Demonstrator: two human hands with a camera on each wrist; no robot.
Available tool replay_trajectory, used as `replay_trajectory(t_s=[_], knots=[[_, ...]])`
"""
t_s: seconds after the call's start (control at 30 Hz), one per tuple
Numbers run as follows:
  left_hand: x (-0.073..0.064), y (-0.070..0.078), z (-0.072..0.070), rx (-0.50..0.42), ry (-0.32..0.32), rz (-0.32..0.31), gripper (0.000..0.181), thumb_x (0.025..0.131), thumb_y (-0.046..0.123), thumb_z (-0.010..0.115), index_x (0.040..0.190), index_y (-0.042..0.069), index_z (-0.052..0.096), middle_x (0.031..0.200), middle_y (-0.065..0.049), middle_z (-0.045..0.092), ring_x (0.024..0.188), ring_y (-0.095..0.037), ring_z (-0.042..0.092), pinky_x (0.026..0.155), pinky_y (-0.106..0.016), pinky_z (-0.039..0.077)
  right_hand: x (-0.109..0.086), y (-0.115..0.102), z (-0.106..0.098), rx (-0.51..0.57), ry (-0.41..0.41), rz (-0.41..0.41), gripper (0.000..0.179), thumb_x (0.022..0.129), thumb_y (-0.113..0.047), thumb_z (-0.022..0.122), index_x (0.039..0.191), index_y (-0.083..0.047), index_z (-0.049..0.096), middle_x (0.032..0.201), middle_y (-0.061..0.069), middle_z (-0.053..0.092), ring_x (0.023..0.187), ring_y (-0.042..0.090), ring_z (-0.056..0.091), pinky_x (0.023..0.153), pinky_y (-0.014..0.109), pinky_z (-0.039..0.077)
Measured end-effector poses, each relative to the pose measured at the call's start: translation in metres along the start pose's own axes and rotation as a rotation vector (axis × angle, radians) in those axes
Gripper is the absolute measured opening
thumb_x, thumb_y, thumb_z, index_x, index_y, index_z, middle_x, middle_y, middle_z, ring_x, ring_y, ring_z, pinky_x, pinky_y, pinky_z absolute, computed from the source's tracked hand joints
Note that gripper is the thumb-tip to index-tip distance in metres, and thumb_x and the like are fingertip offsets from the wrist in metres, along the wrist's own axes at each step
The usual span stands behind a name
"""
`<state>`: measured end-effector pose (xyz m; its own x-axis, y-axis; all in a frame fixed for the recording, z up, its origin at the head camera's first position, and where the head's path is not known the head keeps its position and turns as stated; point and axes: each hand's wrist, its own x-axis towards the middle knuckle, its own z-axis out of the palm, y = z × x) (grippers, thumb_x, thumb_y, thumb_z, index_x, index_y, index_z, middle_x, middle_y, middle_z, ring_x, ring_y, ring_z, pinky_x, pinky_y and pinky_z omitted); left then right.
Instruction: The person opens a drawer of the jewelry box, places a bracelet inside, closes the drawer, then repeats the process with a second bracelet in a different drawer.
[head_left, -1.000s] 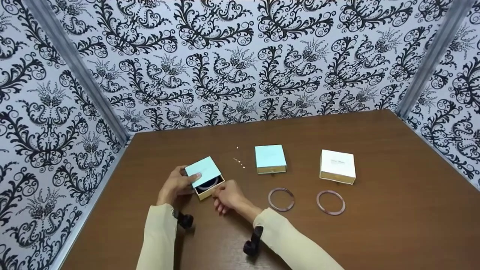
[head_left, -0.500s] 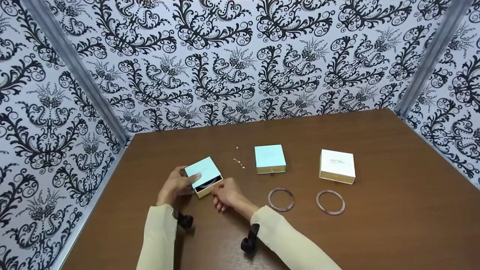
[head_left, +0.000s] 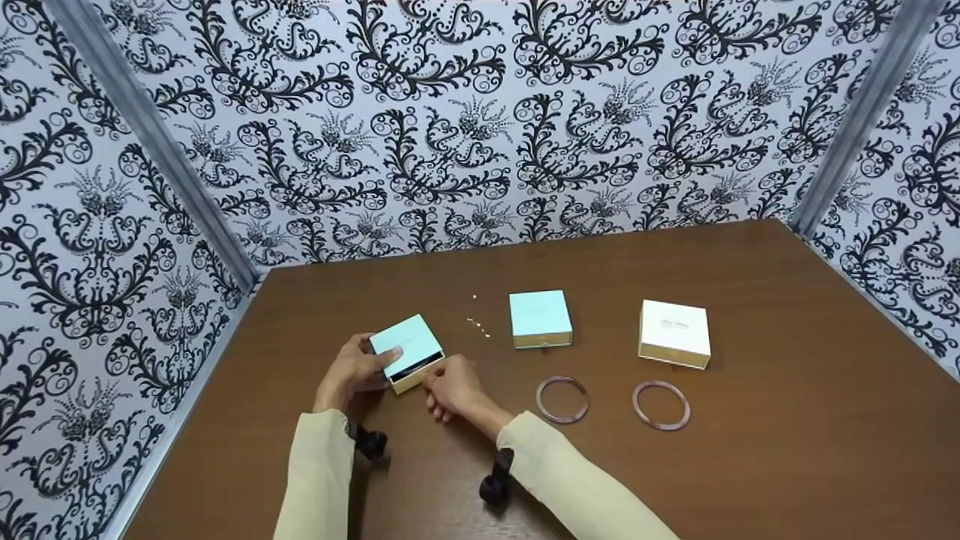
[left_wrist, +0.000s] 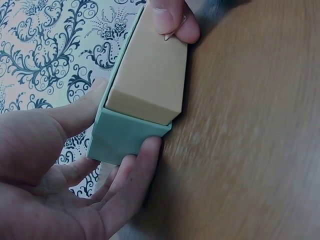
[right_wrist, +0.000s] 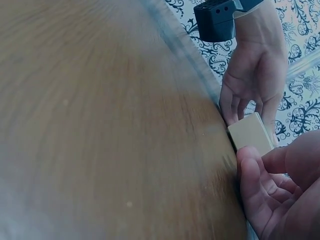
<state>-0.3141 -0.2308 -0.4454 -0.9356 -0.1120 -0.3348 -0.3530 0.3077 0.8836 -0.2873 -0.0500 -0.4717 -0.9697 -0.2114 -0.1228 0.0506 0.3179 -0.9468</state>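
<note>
At the left of the head view stands a mint-green drawer box (head_left: 406, 345). Its cream drawer (left_wrist: 150, 75) sticks a little way out of the sleeve (left_wrist: 127, 137), and a narrow dark gap shows above it. My left hand (head_left: 354, 367) grips the sleeve, thumb on the lid and fingers along the far side. With thumb and finger my right hand (head_left: 456, 386) pinches a small pull tab (left_wrist: 168, 37) on the drawer's front. Two brownish-pink bangles (head_left: 562, 399) lie to the right of that hand. What lies inside the drawer is hidden.
Behind the bangles stand a second mint box (head_left: 541, 319) and a white box (head_left: 674, 334), both closed. A thin beaded chain (head_left: 478, 327) lies between the two mint boxes. Patterned walls (head_left: 480, 127) border the brown table (head_left: 750, 465) at the back and sides.
The drawer has slid further into its sleeve, moved by my right hand, and the ring seen inside it is now covered. My left hand has kept its hold in place.
</note>
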Motion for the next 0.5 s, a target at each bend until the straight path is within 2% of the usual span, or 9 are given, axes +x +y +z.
replay_trajectory(t_s=[0.27,0.5], knots=[[-0.001,0.0,-0.0001,0.004,0.001,-0.017,0.078,0.093,0.023,0.073,0.154,0.004,0.027,0.15,-0.023,0.039,0.116,-0.031,0.058,0.092,-0.044,0.058,0.0013,0.0002,0.0016,-0.015,0.002,0.006,0.026,0.099,-0.012,0.061,0.079,0.0,0.074,0.045,0.001,0.056,0.033,0.01,0.051,0.035,0.027,0.048],[0.0005,-0.0019,0.0,0.028,-0.004,0.002,0.079,0.093,0.025,0.073,0.154,0.003,0.027,0.151,-0.025,0.038,0.117,-0.033,0.058,0.094,-0.045,0.057,0.0049,-0.0022,0.0033,-0.033,0.03,0.0,0.025,0.098,-0.012,0.063,0.079,0.0,0.073,0.046,0.001,0.056,0.033,0.01,0.051,0.036,0.029,0.05]])
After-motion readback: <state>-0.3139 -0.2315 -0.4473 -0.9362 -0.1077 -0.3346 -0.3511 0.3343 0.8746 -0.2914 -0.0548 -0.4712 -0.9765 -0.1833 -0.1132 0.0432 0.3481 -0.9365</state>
